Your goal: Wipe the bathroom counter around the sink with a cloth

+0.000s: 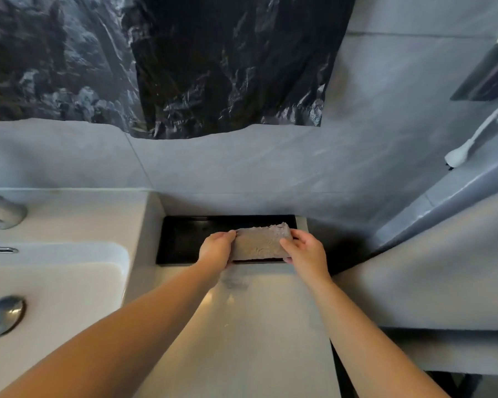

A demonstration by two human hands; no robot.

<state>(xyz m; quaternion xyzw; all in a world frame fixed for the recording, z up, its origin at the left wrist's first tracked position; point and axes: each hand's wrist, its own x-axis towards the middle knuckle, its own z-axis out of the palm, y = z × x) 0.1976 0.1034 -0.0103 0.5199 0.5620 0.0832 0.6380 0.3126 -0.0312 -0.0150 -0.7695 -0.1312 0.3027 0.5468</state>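
Note:
A folded grey-brown cloth is held over a black rectangular tray at the back of the pale counter. My left hand grips the cloth's left edge and my right hand grips its right edge. The cloth sits over the tray's right half, hiding part of it. The white sink basin lies to the left of the counter strip. A faint smudge marks the counter just in front of the tray.
A chrome tap stands at the far left behind the basin, with a chrome drain plug in the basin. Grey wall tiles rise behind the tray. Black plastic sheeting hangs above. A grey ledge borders the counter's right side.

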